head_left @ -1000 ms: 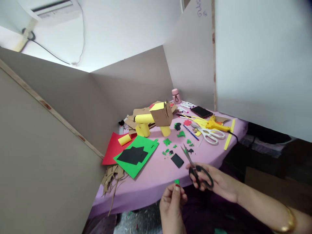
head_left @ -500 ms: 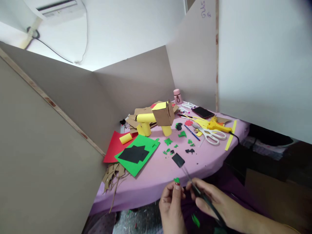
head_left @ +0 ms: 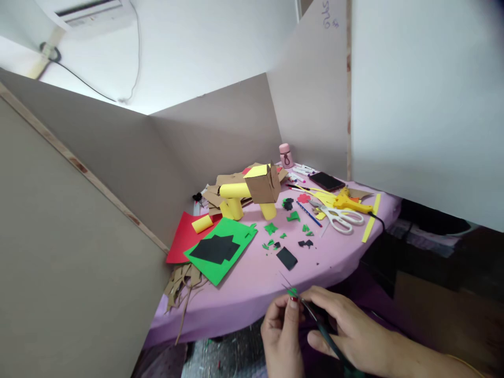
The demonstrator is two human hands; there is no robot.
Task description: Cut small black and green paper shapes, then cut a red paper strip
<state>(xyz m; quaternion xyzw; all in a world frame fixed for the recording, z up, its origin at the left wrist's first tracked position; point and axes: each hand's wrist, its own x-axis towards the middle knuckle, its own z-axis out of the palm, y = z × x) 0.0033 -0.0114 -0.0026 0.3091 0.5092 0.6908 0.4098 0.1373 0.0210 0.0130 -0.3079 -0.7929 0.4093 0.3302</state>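
Scissors (head_left: 322, 326) with dark handles in the right hand (head_left: 350, 323), fingers curled round them. Handle loops mostly hidden by that hand; I cannot tell which fingers pass through. Thin blades stand slightly apart, tips blurred, over the small green piece (head_left: 292, 291). Left hand (head_left: 284, 328) pinches this piece between thumb and fingers, above the near edge of the table (head_left: 244, 302). Its lower part is covered by the fingertips, so its full outline is unclear; whether the blades touch it, I cannot make out.

Just beyond, on the pink cloth: black rectangle (head_left: 287, 258), lying flat, with green scraps (head_left: 271, 228) and dark scraps (head_left: 305, 243) scattered about, the smallest mere specks. To the left, a black sheet (head_left: 216, 249) covers part of a green sheet (head_left: 220, 273), which overlaps a red sheet (head_left: 177, 247).

Farther back, a cardboard box (head_left: 262, 188) with yellow tubes (head_left: 234, 190) hides part of the brown cardboard behind. White-handled scissors (head_left: 343, 219) lie beside the yellow glue gun (head_left: 348, 202), blades partly lost among yellow strips. Right forearm runs out of view.
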